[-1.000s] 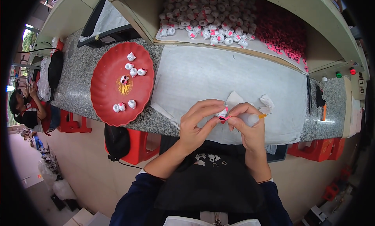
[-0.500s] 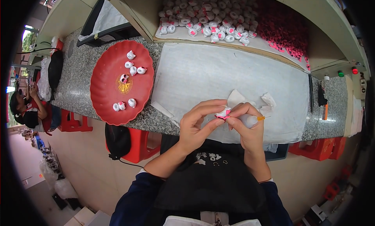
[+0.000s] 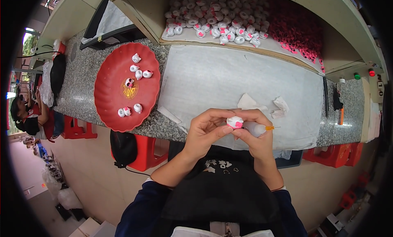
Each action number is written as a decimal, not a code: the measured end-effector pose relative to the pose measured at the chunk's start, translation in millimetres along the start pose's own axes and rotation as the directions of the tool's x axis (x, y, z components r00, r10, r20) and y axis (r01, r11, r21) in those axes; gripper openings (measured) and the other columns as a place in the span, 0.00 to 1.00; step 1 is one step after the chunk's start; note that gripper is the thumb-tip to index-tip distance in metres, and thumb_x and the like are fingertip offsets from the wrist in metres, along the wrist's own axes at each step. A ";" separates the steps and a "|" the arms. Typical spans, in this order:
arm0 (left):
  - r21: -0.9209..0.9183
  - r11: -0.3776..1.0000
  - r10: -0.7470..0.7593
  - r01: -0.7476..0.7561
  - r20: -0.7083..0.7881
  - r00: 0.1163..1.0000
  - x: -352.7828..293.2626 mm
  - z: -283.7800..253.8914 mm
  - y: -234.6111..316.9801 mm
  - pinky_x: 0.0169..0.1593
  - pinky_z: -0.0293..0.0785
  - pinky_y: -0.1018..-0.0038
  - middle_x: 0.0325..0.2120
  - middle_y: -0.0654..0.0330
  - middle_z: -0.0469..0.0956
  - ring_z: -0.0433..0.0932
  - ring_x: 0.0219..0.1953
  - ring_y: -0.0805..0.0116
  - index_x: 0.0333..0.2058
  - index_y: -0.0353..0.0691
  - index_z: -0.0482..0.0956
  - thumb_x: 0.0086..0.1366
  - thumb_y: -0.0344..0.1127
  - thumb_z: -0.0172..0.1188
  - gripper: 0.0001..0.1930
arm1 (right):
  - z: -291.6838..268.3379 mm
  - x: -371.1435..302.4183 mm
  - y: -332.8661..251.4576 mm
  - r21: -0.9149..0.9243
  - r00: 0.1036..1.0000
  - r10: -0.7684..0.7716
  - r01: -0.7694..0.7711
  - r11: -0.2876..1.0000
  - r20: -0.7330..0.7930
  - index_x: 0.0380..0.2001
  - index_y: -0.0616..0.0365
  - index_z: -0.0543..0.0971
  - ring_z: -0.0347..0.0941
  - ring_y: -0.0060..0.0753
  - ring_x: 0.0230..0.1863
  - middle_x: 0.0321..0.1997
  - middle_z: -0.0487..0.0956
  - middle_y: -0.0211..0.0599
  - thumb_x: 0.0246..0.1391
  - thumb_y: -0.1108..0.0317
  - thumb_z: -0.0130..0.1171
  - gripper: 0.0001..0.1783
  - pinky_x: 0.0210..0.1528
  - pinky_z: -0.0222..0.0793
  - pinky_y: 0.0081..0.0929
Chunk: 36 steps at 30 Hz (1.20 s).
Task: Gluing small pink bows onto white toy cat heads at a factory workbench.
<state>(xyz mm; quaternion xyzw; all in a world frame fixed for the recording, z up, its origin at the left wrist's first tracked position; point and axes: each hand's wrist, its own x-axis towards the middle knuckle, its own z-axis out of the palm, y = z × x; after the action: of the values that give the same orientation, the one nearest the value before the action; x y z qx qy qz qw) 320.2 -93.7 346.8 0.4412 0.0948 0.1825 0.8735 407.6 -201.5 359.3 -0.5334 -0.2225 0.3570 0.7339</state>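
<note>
Over the papered worktop, my left hand (image 3: 207, 129) and my right hand (image 3: 254, 134) meet fingertip to fingertip around a small white toy head (image 3: 235, 121) with a pink piece on it. Both thumbs press its lower side, and the fingers curve over the top. Tucked in my right hand is a translucent squeeze bottle (image 3: 257, 129), its orange needle tip (image 3: 270, 127) pointing right. Crumpled white tissue (image 3: 280, 107) lies just beyond that hand. On the left, a red scalloped tray (image 3: 107, 87) carries several similar white heads (image 3: 136, 57), some with pink parts.
Behind the white paper sheet (image 3: 204, 69), a shelf holds a heap of white heads (image 3: 229, 15) and a pile of pink pieces (image 3: 299, 32). A black tray (image 3: 106, 39) stands at the far left. Red stools (image 3: 147, 153) sit below the granite counter (image 3: 77, 85). Another person (image 3: 35, 116) works farther left.
The toy head has been turned so its white side and pink piece face up. My right fingers have closed over it toward my left ones, and the bottle has shifted slightly down and left.
</note>
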 end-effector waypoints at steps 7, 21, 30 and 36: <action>-0.009 1.000 0.015 -0.014 0.084 0.996 -0.9 -6.2 -4.3 0.46 0.64 0.75 0.40 0.50 0.69 0.68 0.43 0.67 0.36 0.32 0.69 0.51 0.21 0.52 0.12 | -11.6 -0.3 2.1 0.114 0.997 0.064 -0.068 0.991 0.046 0.33 0.65 0.71 0.67 0.21 0.24 0.29 0.73 0.39 0.36 0.79 0.58 0.15 0.22 0.63 0.15; 0.207 0.975 0.070 -0.076 0.040 0.997 0.4 -4.6 2.6 0.45 0.64 0.75 0.35 0.53 0.72 0.70 0.40 0.70 0.36 0.30 0.69 0.49 0.19 0.53 0.12 | -9.0 -0.4 0.6 0.080 0.991 0.128 -0.130 0.988 0.029 0.34 0.66 0.69 0.68 0.24 0.23 0.31 0.73 0.45 0.38 0.79 0.55 0.15 0.20 0.64 0.17; 0.226 0.970 0.084 -0.085 0.011 0.996 -2.7 -4.5 -2.9 0.47 0.61 0.77 0.36 0.56 0.72 0.69 0.42 0.72 0.38 0.32 0.69 0.51 0.22 0.53 0.13 | -5.4 -1.9 3.1 0.055 0.995 0.100 -0.099 0.994 -0.005 0.34 0.66 0.68 0.67 0.23 0.22 0.30 0.72 0.44 0.39 0.79 0.53 0.14 0.19 0.63 0.17; 0.140 0.990 0.028 -0.027 -0.011 1.000 -3.4 -4.9 -4.0 0.46 0.62 0.77 0.36 0.55 0.72 0.69 0.41 0.72 0.38 0.31 0.69 0.51 0.21 0.53 0.13 | -4.3 -1.6 2.5 0.056 0.994 0.109 -0.107 0.993 -0.018 0.34 0.66 0.68 0.67 0.23 0.22 0.29 0.73 0.43 0.39 0.79 0.53 0.14 0.19 0.64 0.16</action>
<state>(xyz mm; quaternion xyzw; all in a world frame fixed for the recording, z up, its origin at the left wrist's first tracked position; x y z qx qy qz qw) 316.4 -93.6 340.7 0.5012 0.1070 0.1904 0.8373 408.8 -204.9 355.5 -0.5280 -0.1759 0.3966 0.7301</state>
